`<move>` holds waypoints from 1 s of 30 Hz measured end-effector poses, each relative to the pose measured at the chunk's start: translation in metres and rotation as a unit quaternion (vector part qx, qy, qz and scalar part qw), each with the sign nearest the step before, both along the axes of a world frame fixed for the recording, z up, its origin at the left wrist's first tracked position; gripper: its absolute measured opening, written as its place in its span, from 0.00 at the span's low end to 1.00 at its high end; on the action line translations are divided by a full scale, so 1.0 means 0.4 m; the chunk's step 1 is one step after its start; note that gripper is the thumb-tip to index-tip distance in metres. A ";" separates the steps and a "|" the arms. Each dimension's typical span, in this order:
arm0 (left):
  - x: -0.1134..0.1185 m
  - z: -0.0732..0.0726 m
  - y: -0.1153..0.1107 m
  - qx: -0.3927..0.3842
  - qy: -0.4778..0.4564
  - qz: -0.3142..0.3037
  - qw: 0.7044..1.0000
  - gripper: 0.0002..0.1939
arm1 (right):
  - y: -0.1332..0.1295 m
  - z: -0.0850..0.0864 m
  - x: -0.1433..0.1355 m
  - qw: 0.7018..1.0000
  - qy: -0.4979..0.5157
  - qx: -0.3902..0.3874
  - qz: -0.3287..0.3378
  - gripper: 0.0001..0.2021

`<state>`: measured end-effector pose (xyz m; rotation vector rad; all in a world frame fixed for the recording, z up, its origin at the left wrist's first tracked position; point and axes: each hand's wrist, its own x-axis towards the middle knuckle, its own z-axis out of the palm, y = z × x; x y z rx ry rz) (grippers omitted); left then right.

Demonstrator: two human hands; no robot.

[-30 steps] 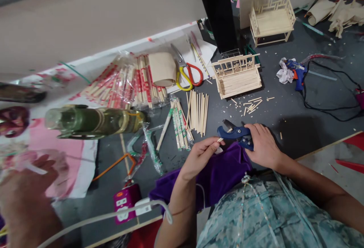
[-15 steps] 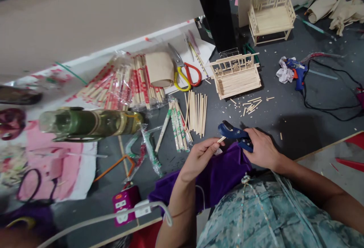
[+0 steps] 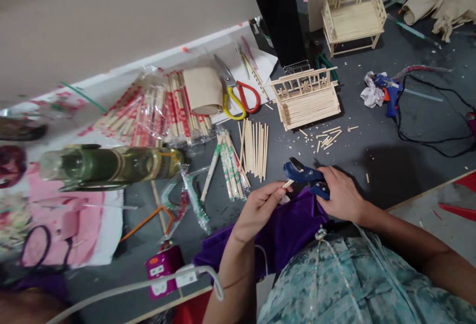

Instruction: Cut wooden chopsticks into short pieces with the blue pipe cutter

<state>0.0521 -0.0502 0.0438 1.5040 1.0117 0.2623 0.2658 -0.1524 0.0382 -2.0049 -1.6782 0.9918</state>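
My left hand (image 3: 265, 207) pinches a short wooden stick (image 3: 287, 184) between thumb and fingers. Closed around the handles of a dark blue cutter (image 3: 303, 171) is my right hand (image 3: 342, 192); the tool's head is beside the stick's end. Just beyond the hands lie bare wooden sticks (image 3: 256, 148) in a row and small cut pieces (image 3: 330, 138). Behind those pieces stands a small stick-built bench (image 3: 307, 98) with a railed back. A purple cloth (image 3: 278, 237) lies below my hands at the table's front edge.
A larger miniature bench (image 3: 353, 22) and a phone (image 3: 278, 17) stand at the back. Orange-and-yellow scissors (image 3: 238, 98) lie near wrapped chopsticks (image 3: 148, 111). At left are a green bottle (image 3: 119, 165) and a purple power socket (image 3: 163, 269). A blue glue gun (image 3: 390, 97) with its cord is at right.
The camera view has shifted slightly, moving the objects at left a little leftward in the picture. Both hands keep nearly the same pose, with the stick and cutter still held.
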 end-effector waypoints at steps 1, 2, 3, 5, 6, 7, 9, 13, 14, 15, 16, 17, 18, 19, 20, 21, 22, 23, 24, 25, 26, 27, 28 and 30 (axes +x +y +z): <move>0.001 0.002 0.000 -0.001 0.001 0.002 1.000 0.21 | 0.000 0.001 0.000 1.000 0.002 0.000 0.001 0.24; 0.002 0.003 0.001 -0.001 0.002 0.004 1.000 0.21 | 0.000 0.001 0.000 1.000 0.003 -0.001 0.001 0.24; 0.004 0.005 0.001 -0.002 0.002 0.004 1.000 0.21 | 0.000 0.002 0.000 1.000 0.005 -0.001 0.000 0.25; 0.006 0.006 0.001 -0.004 0.003 0.003 1.000 0.22 | -0.001 0.003 -0.001 1.000 0.007 -0.001 -0.001 0.26; 0.007 0.007 0.001 -0.006 0.001 0.003 1.000 0.22 | -0.002 0.003 -0.002 1.000 0.008 -0.001 -0.001 0.26; 0.008 0.007 0.000 -0.007 -0.001 0.003 1.000 0.22 | -0.003 0.003 -0.003 1.000 0.011 -0.002 -0.003 0.26; 0.008 0.006 -0.001 -0.007 -0.004 0.006 1.000 0.22 | -0.005 0.002 -0.003 1.000 0.017 -0.001 -0.006 0.25; 0.003 0.002 -0.002 0.001 0.001 0.008 1.000 0.22 | -0.007 0.001 -0.003 1.000 0.023 0.006 -0.010 0.24; 0.002 0.002 -0.002 0.001 0.002 0.006 1.000 0.22 | -0.006 0.001 -0.002 1.000 0.023 0.008 -0.010 0.24; 0.001 0.002 -0.001 0.001 0.003 0.004 1.000 0.22 | -0.006 0.001 -0.002 1.000 0.023 0.009 -0.009 0.23; 0.001 0.002 -0.001 0.001 0.003 0.002 1.000 0.22 | -0.005 0.001 -0.002 1.000 0.022 0.010 -0.009 0.23; 0.000 0.003 -0.001 0.001 0.004 0.001 1.000 0.22 | -0.005 0.001 -0.001 1.000 0.023 0.011 -0.008 0.23; 0.000 0.003 -0.001 0.001 0.004 0.000 1.000 0.22 | -0.004 0.001 -0.001 1.000 0.022 0.011 -0.008 0.23; 0.000 0.003 -0.001 0.002 0.004 0.000 1.000 0.22 | -0.004 0.002 -0.001 1.000 0.022 0.010 -0.009 0.23; 0.000 0.004 -0.001 0.004 0.005 0.000 1.000 0.22 | -0.004 0.002 -0.001 1.000 0.021 0.008 -0.008 0.23; 0.000 0.004 -0.001 0.005 0.005 -0.001 1.000 0.21 | -0.003 0.003 -0.001 1.000 0.019 0.006 -0.008 0.23; 0.000 0.004 -0.001 0.006 0.005 -0.002 1.000 0.21 | -0.003 0.003 -0.001 1.000 0.018 0.004 -0.008 0.23; 0.000 0.005 -0.001 0.006 0.006 -0.003 1.000 0.21 | -0.003 0.004 -0.002 1.000 0.016 0.003 -0.008 0.23; 0.000 0.006 -0.001 0.006 0.006 -0.003 1.000 0.21 | -0.003 0.004 -0.002 1.000 0.016 0.002 -0.009 0.24; 0.001 0.007 -0.001 0.006 0.005 -0.002 1.000 0.21 | -0.004 0.004 -0.002 1.000 0.016 0.002 -0.009 0.24; 0.002 0.008 0.000 0.005 0.004 -0.002 1.000 0.21 | -0.004 0.004 -0.002 1.000 0.016 0.003 -0.008 0.25; 0.003 0.009 0.000 0.004 0.003 -0.001 1.000 0.21 | -0.004 0.003 -0.003 1.000 0.016 0.004 -0.008 0.25; 0.004 0.011 0.000 0.004 0.002 -0.001 1.000 0.21 | -0.005 0.002 -0.003 1.000 0.017 0.005 -0.007 0.25; 0.006 0.014 0.001 0.004 0.001 -0.001 1.000 0.21 | -0.006 -0.001 -0.003 1.000 0.020 0.009 -0.006 0.26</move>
